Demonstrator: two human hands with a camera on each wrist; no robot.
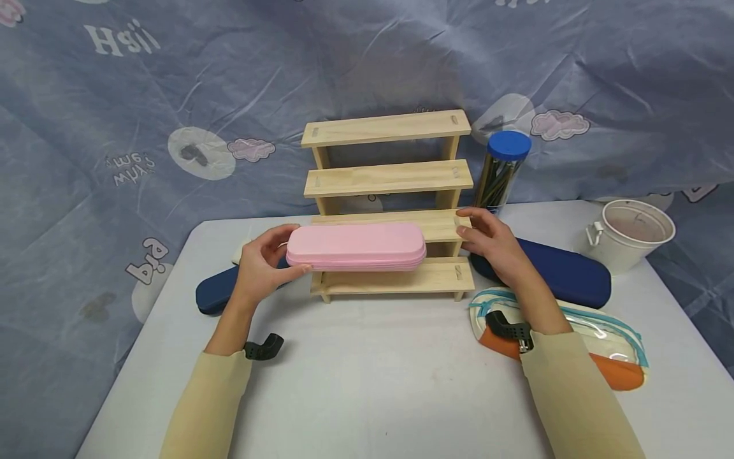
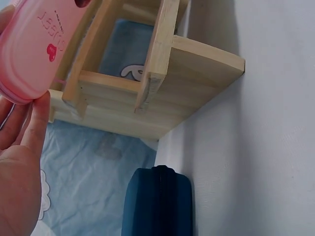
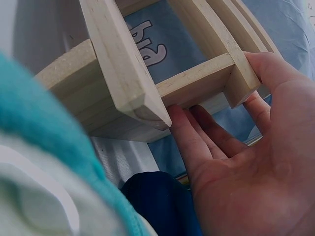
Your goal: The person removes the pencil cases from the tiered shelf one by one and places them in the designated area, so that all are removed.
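Observation:
My left hand (image 1: 258, 268) grips one end of a pink pencil case (image 1: 355, 247), thumb in front and fingers behind. The case is level, in front of the lower steps of a four-tier wooden shelf (image 1: 387, 179). Part of its end, with a red heart, shows in the left wrist view as a pink surface (image 2: 37, 54). My right hand (image 1: 496, 248) holds the right end of the shelf's second board from the bottom. In the right wrist view the thumb and fingers lie around that board end (image 3: 242, 86).
A dark blue case (image 1: 216, 292) lies left of the shelf, partly behind my left hand. On the right are a navy case (image 1: 568, 274), a cream and orange pouch (image 1: 616, 370) under my right forearm, a blue-lidded jar (image 1: 509, 145) of thin sticks, and a white bucket (image 1: 625, 245).

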